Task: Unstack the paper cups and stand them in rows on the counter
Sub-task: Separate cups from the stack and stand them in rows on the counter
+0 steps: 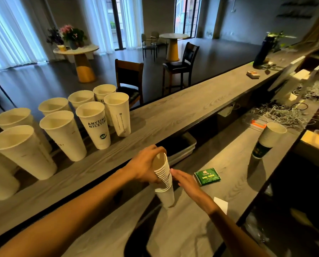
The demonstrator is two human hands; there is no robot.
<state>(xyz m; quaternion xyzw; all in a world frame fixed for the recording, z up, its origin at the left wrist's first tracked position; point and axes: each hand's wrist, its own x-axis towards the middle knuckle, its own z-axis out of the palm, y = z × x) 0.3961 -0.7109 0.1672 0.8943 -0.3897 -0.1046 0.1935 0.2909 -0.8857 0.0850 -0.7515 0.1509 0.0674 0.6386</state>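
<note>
On the raised wooden surface (173, 115) at left, tall white paper cups (62, 134) already stand upright in two rows, packed close enough that a careless placement could, by the look of it, topple a neighbour into the rest. Lower and nearer the camera, the left hand (145, 166) curls its fingers (156, 148) around the top of the stack of nested cups (164, 180), which stands on the lower work surface; a tight nest could lift two cups together, or tip the whole column. The right hand (184, 179) rests beside the stack, fingers straight and together, seemingly steadying it. Just beside it lies a green packet (207, 176), then a second, shorter stack of cups (268, 140) stands well apart at right, near a tangle of cables (283, 114). Beyond the surface, dark bar chairs (130, 80), round café tables (80, 52), potted flowers (69, 34) and curtained windows fill a dim room.
</note>
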